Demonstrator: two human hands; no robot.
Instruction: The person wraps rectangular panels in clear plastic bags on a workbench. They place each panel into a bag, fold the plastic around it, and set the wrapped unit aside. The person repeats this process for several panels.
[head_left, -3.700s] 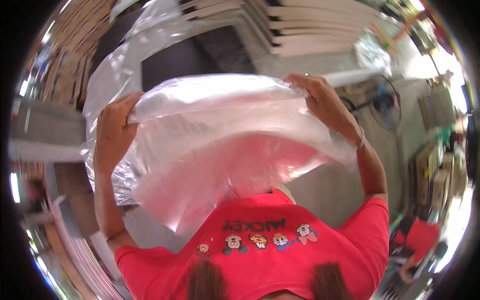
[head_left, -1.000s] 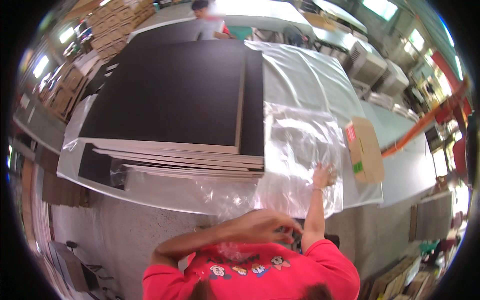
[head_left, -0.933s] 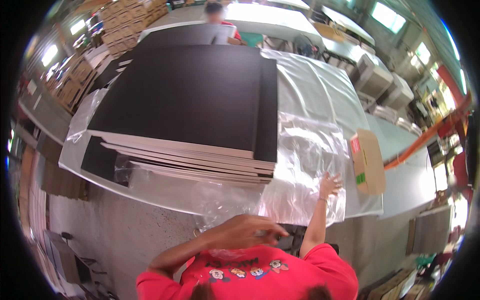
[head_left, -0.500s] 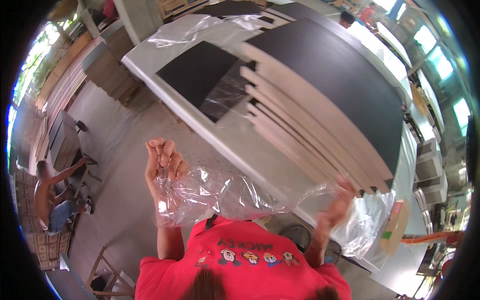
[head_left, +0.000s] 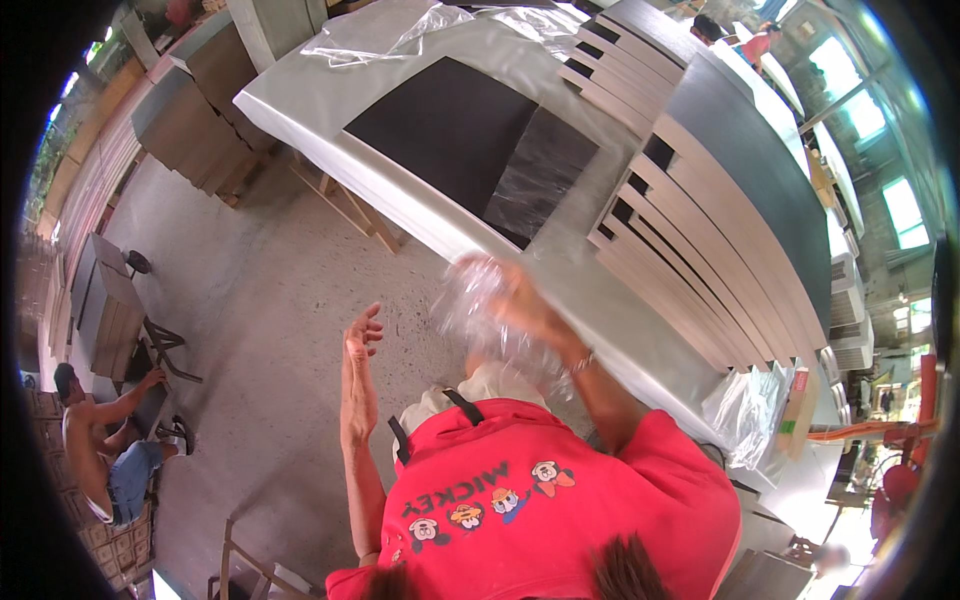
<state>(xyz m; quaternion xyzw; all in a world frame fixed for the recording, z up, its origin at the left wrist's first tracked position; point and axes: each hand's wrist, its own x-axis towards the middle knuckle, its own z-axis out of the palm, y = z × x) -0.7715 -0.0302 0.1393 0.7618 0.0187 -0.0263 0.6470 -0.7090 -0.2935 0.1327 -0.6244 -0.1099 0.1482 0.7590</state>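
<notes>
My right hand [head_left: 525, 305] is closed on a clear plastic film [head_left: 462, 298], bunched and blurred by motion, beside the table's near edge. Part of the film trails down toward the wrist. My left hand [head_left: 360, 375] is raised over the floor to the left with fingers loosely bent and apart, holding nothing and not touching the film. A flat black panel [head_left: 440, 130] lies on the covered table [head_left: 300, 115] ahead; clear film covers its right end.
A stack of long panels [head_left: 690, 270] with black tops and pale edges fills the table's right side. Loose clear film [head_left: 385, 30] lies at the far left end, more film [head_left: 742, 405] near right. Stacked boards [head_left: 195, 135] stand left; a seated person [head_left: 125, 440] works beyond.
The film, stretched between both hands before, is now bunched in my right hand, which has moved left and forward. My left hand has let go. The view has turned, showing more floor.
</notes>
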